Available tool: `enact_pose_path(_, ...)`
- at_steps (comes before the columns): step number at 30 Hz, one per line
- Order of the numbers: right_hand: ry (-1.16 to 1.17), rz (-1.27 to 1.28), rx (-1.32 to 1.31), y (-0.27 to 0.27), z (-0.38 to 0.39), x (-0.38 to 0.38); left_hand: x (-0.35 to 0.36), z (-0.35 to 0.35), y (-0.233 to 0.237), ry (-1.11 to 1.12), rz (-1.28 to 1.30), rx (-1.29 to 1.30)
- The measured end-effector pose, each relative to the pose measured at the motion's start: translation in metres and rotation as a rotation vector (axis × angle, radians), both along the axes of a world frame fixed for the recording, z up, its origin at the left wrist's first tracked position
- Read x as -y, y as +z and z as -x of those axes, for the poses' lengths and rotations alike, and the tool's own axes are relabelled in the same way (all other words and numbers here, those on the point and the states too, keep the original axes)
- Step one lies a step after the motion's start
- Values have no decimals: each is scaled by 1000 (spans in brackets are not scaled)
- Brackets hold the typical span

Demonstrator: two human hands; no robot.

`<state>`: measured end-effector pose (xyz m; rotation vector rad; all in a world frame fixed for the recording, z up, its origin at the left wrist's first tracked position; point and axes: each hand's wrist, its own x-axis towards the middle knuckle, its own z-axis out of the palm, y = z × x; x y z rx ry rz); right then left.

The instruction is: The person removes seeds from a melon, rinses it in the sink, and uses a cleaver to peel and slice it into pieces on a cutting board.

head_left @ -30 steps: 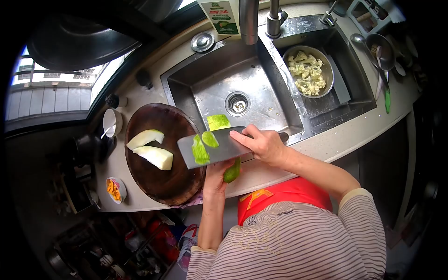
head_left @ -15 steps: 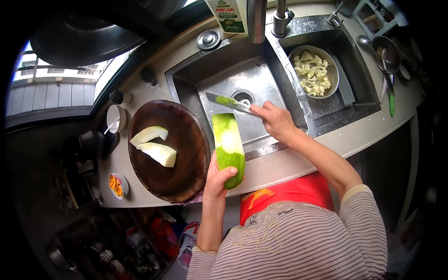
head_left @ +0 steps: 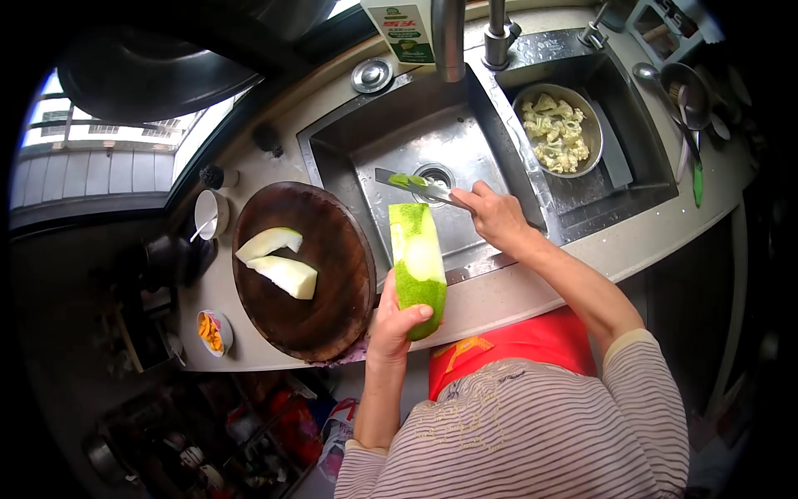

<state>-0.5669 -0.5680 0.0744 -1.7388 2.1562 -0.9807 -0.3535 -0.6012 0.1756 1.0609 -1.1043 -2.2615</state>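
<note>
My left hand (head_left: pixel 397 326) grips the lower end of a long green-skinned piece of winter melon (head_left: pixel 420 266), held upright at the sink's front edge. Pale flesh shows along its middle where skin is off; green remains at the bottom and in a patch near the top. My right hand (head_left: pixel 497 214) is closed round the handle of a knife (head_left: pixel 422 191), its blade over the sink just beyond the melon's top. A green strip of peel (head_left: pixel 405 180) clings to the blade. Two pale melon pieces (head_left: pixel 284 277) lie on the round wooden chopping board (head_left: pixel 332 241) to the left.
A bowl of cauliflower (head_left: pixel 595 137) sits in the right basin. The steel sink (head_left: pixel 366 137) has a tap (head_left: pixel 450 41) above it. Left of the board stand a white bowl (head_left: pixel 218 218) and a small bowl of orange pieces (head_left: pixel 218 345). Ladles (head_left: pixel 665 91) lie at far right.
The melon has shifted slightly right with my left hand, and its pale peeled area has grown. The knife has moved a little right and nearer, peel still on its blade.
</note>
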Motion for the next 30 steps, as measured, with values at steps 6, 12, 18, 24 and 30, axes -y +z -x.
enact_pose_path(6,183,223,44,61,-29,-18,8,-2,-34,28,117,195)
enact_pose_path(12,318,391,-136,65,-55,-35,0,-24,-97,285,120,-85)
enact_pose_path(18,306,407,-208,53,-53,-32,-8,-22,-89,400,205,-114)
enact_pose_path(24,139,176,-233,10,-26,-21,0,-7,-38,82,55,189)
enact_pose_path(30,124,126,-76,40,-12,-14,-3,8,-32,3,156,105)
